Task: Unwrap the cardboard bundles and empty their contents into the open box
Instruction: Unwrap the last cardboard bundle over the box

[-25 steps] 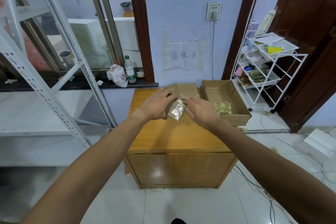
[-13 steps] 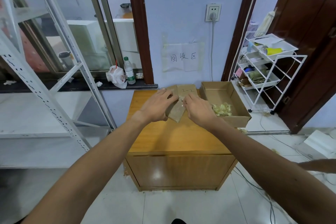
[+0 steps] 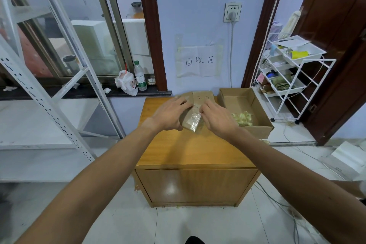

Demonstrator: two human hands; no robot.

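Note:
A small cardboard bundle [image 3: 190, 122] wrapped in shiny clear tape is held above the wooden cabinet top [image 3: 190, 148]. My left hand [image 3: 170, 115] grips its left side with curled fingers. My right hand [image 3: 216, 118] pinches the bundle's upper right edge. Just behind the hands lies a closed cardboard box marked "2-2" [image 3: 202, 97]. To the right stands the open cardboard box [image 3: 237, 103], with a heap of pale yellow-green scraps [image 3: 244, 118] in its near end.
A white wire trolley [image 3: 287, 77] with trays stands right of the open box, by a dark door. A metal shelf frame [image 3: 49, 89] fills the left. A plastic bottle [image 3: 140, 76] and a bag sit on the window ledge. Cables trail on the floor at right.
The bundle has tilted slightly in my hands and its taped face shows again; my right hand's fingers have shifted along its upper edge. Both hands stay over the cabinet's far middle.

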